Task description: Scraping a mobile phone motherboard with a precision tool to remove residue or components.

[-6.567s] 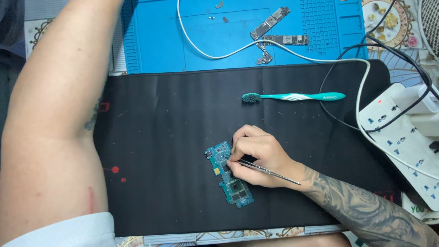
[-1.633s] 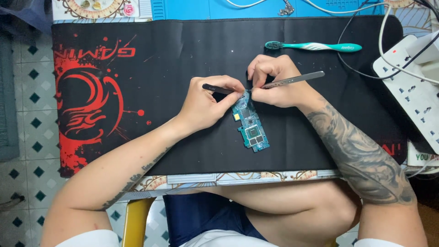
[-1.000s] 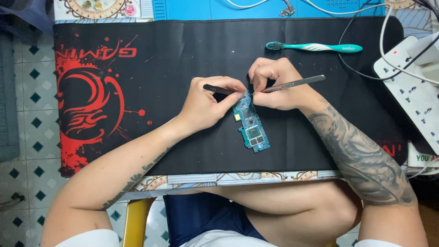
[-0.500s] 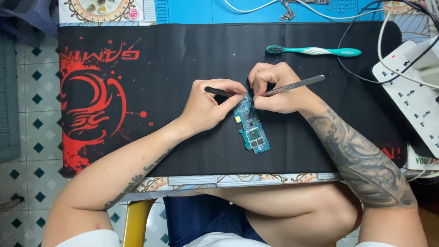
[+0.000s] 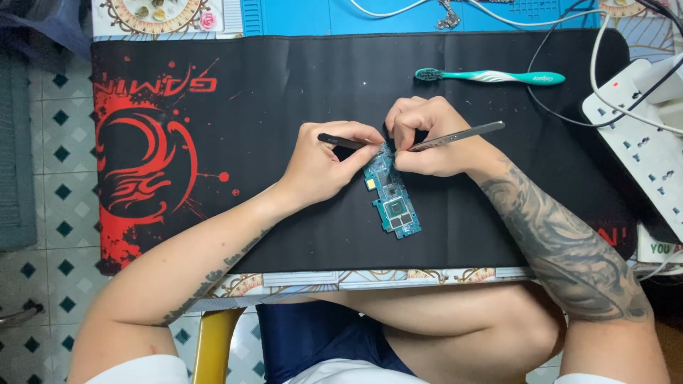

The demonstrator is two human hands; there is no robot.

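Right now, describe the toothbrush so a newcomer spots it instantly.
Start at the big black desk mat with the red dragon print. Along its top edge, above the right hand, lies the toothbrush, flat and pointing left. It is the only teal-and-white thing on the black.

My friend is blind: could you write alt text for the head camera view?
Two hands work on a small blue circuit board on a black and red desk mat: the left hand holds a black tool, the right hand metal tweezers. A teal toothbrush lies beyond.
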